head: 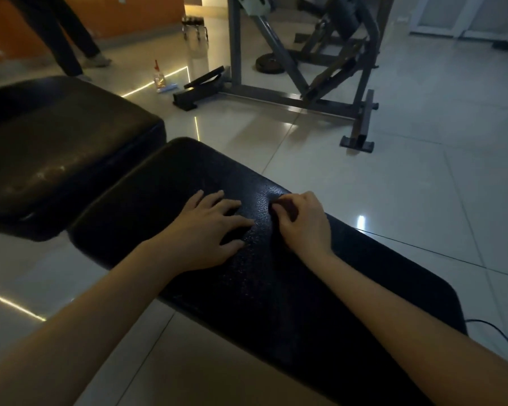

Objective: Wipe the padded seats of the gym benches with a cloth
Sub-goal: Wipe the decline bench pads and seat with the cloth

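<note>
Pressing the black bench pad (276, 288) above glossy tiles (423, 186), left grip (200, 232) lies flat; right grip (302, 221) pinches dark cloth (285, 208).

Pebbled black bench pad (276, 273), seemingly vinyl; glossy floor tiles (408, 171).

Right hand (302, 227) mostly hides dark wad (285, 210); bench pad (276, 276) cropped below.

bottle (159, 78) on floor, machine frame (234, 54), person's legs (66, 39)
</note>
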Demonstrator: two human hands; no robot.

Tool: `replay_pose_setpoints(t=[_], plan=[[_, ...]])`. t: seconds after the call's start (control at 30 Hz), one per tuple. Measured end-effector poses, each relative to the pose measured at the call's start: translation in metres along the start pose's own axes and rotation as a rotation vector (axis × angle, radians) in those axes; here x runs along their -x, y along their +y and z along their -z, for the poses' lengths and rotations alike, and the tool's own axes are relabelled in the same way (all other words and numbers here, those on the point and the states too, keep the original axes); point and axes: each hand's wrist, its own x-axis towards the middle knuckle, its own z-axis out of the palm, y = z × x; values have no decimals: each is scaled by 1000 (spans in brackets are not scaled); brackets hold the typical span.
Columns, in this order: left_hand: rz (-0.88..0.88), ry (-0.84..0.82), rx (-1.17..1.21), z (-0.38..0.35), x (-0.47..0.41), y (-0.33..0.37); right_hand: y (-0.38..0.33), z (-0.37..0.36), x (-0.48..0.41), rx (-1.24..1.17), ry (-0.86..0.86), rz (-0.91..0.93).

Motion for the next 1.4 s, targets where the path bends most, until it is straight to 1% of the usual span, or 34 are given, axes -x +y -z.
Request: replay_pose_setpoints(t=[0.07, 0.1, 0.23, 0.3, 0.33, 0.37, 0.4, 0.43, 0.53, 0.6, 0.63, 0.67, 0.73, 0.83, 0.93, 1.07, 1.17, 1.3, 1.4], plan=[[86, -28, -15, 3, 5, -8, -11, 1, 10, -52, -42, 46], [114, -25, -5, 5, 7, -14, -19, 1, 23, -95, -78, 124], [125, 77, 54, 17, 15, -38, -59, 2, 87, -253, -257, 572], [138, 106, 85, 23, 19, -46, -59, 1, 87, -256, -309, 730], [143, 118, 98, 24, 21, -50, -56, -1, 79, -242, -311, 770], [145, 134, 110, 25, 22, -53, -52, -4, 68, -227, -293, 771], [151, 152, 126, 25, 24, -57, -51, -8, 54, -214, -261, 735], [160, 167, 143, 25, 26, -59, -51, -14, 38, -204, -216, 662], [186, 184, 170, 23, 33, -63, -54, -30, -21, -151, -82, 294], [213, 198, 191, 23, 38, -65, -56, -38, -56, -112, -56, 77], [234, 222, 202, 23, 40, -67, -59, -43, -68, -94, -58, 37], [261, 252, 220, 25, 43, -71, -64, -48, -75, -80, -66, 36], [307, 312, 316, 29, 47, -78, -76, -57, -80, -79, -84, 76], [342, 377, 508, 37, 55, -87, -100, -72, -80, -105, -77, 209], [343, 428, 529, 38, 59, -94, -125, -79, -71, -163, -144, 375], [290, 448, 476, 35, 54, -94, -149, -78, -51, -178, -224, 548], [269, 425, 423, 33, 51, -90, -154, -78, -34, -191, -275, 658], [221, 352, 321, 26, 60, -91, -149, -70, -25, -258, -316, 702], [195, 290, 244, 11, 71, -98, -134, -62, -21, -253, -348, 778]])
